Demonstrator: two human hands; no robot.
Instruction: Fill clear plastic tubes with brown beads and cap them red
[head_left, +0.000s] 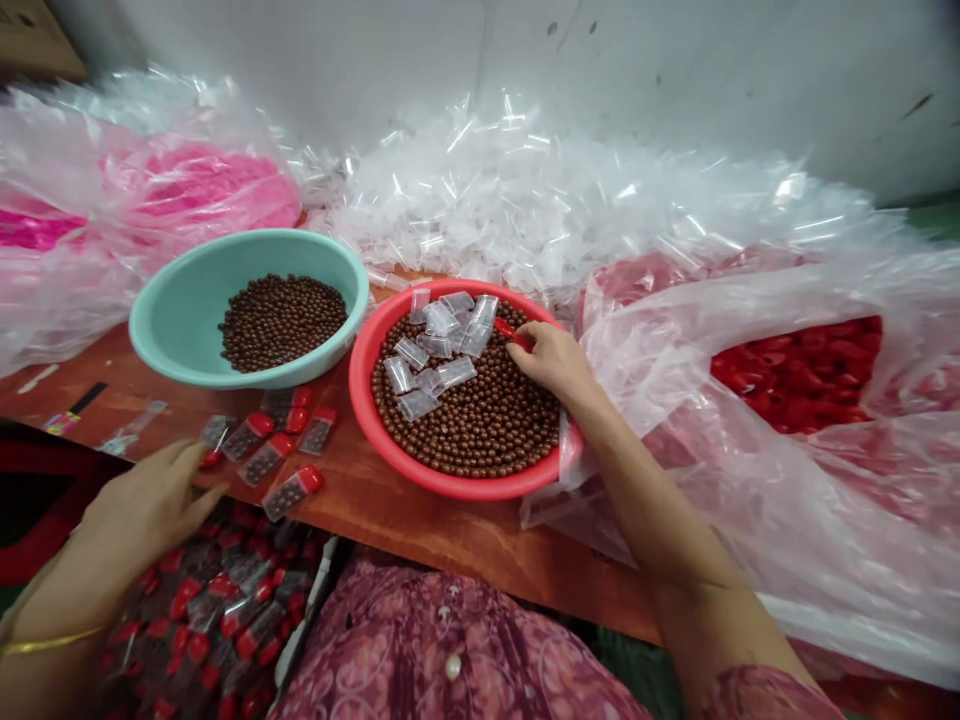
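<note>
My right hand [551, 362] rests at the edge of a red plastic basin [367, 370], its fingers pinching a small red plastic piece [511, 333]. The basin holds brown round candies [465, 430] with several small clear plastic packets [439, 345] lying on top. My left hand [146, 505] reaches over the wooden table [420, 540], its fingertips beside small clear packets with red caps [292, 492], which are filled with brown balls. Its palm hides part of the table edge.
A teal basin [180, 340] with brown balls [283, 322] stands left of the red one. Behind lies a heap of clear packets [525, 210]. Plastic bags hold red pieces [795, 375] and pink pieces [195, 190]. Filled packets [217, 620] lie heaped at lower left.
</note>
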